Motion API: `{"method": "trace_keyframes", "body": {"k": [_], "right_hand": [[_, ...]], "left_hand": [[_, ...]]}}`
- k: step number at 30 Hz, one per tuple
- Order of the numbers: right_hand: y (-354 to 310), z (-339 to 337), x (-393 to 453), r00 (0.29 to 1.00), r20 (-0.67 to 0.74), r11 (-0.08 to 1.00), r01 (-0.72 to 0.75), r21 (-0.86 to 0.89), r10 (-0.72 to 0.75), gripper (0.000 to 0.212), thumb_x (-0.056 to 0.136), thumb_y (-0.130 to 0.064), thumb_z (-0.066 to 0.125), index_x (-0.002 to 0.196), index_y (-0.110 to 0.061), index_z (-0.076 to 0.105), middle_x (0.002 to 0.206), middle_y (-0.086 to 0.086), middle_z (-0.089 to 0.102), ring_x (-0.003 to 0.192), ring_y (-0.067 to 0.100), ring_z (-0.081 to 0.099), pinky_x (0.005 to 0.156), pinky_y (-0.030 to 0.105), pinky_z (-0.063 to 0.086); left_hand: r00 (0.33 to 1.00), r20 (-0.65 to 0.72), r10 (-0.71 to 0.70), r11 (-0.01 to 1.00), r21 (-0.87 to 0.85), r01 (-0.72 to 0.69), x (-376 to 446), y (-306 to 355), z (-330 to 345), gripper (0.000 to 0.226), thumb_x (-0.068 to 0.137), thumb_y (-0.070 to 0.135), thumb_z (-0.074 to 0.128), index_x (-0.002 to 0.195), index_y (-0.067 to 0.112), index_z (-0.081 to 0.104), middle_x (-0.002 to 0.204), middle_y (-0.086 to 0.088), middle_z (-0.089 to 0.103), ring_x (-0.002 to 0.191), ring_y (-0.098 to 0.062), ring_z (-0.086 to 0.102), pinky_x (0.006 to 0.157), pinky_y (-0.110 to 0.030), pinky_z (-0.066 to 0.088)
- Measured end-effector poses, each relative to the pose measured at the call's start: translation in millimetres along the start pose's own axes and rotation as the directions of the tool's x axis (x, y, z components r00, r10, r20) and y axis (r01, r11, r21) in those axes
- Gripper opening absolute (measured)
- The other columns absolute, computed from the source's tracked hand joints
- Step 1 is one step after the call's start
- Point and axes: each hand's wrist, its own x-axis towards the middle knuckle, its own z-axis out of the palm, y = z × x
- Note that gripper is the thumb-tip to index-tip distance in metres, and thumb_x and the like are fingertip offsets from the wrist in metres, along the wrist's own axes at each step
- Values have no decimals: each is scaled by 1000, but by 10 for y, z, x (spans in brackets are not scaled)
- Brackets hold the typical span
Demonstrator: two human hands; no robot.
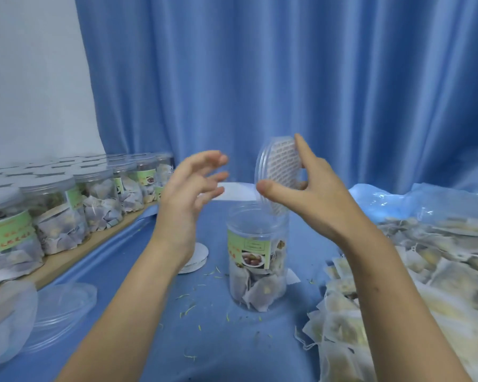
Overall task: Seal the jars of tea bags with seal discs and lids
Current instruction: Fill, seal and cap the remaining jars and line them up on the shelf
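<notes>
An open clear jar (257, 260) with a green label stands in the middle of the blue cloth, partly filled with tea bags. Just above its mouth my right hand (312, 194) holds a clear lid (278, 172) on edge between thumb and fingers; a white printed seal disc sits inside the lid. My left hand (188, 194) hovers to the left of the lid with fingers spread and nothing in it. A small stack of white seal discs (196, 259) lies on the cloth, partly hidden behind my left wrist.
Several closed jars (61, 213) of tea bags stand in rows on a wooden board at the left. Clear lids (64, 304) are piled at the lower left. A heap of loose tea bags (414, 271) on plastic fills the right. Blue curtain behind.
</notes>
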Motion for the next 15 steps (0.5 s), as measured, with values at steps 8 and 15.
{"method": "trace_keyframes", "body": {"k": [8, 15], "right_hand": [[183, -9, 33, 975, 130, 966, -149, -212, 179, 98, 61, -66, 64, 145, -46, 18, 139, -10, 43, 116, 9, 45, 84, 26, 34], [207, 50, 18, 968, 194, 982, -137, -129, 160, 98, 53, -64, 71, 140, -49, 30, 119, -22, 48, 106, 1, 50, 72, 13, 38]], "left_hand": [[892, 60, -447, 814, 442, 378, -185, -846, 82, 149, 41, 32, 94, 144, 42, -12, 129, 10, 53, 116, -9, 53, 95, -27, 42], [983, 57, -177, 821, 560, 115, -105, -793, -14, 110, 35, 30, 85, 129, 48, 29, 119, 24, 54, 106, -7, 57, 84, -28, 50]]}}
